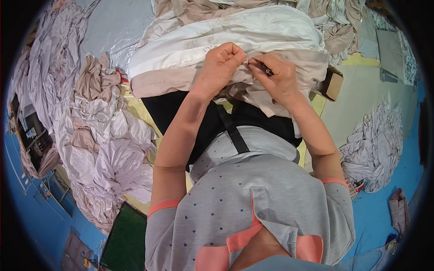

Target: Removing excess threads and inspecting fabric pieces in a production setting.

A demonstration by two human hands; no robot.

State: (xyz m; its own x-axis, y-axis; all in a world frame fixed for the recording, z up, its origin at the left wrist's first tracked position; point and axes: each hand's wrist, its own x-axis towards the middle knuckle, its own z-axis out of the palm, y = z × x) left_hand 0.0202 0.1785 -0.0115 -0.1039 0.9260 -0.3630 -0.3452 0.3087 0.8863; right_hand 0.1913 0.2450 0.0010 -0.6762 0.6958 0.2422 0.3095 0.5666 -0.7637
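Note:
A white cloth [271,29] with faint embroidery and a beige band [162,81] lies across my lap and the surface ahead. Over it my left hand [221,65] is closed in a pinch, thumb against forefinger. A tiny pale bit shows at those fingertips, too small to name. Close on its right, my right hand [281,76] is closed around small dark thread snips [262,67], their tip pointing at the left fingertips. The fingers hide most of the snips, so whether the blades are apart cannot be seen.
Crumpled white and beige cloth [104,149] is heaped along my left. Another pale heap [377,144] lies at the right, past a small cardboard box [333,85]. A dark green board [126,239] stands low on the left, above blue floor [361,210].

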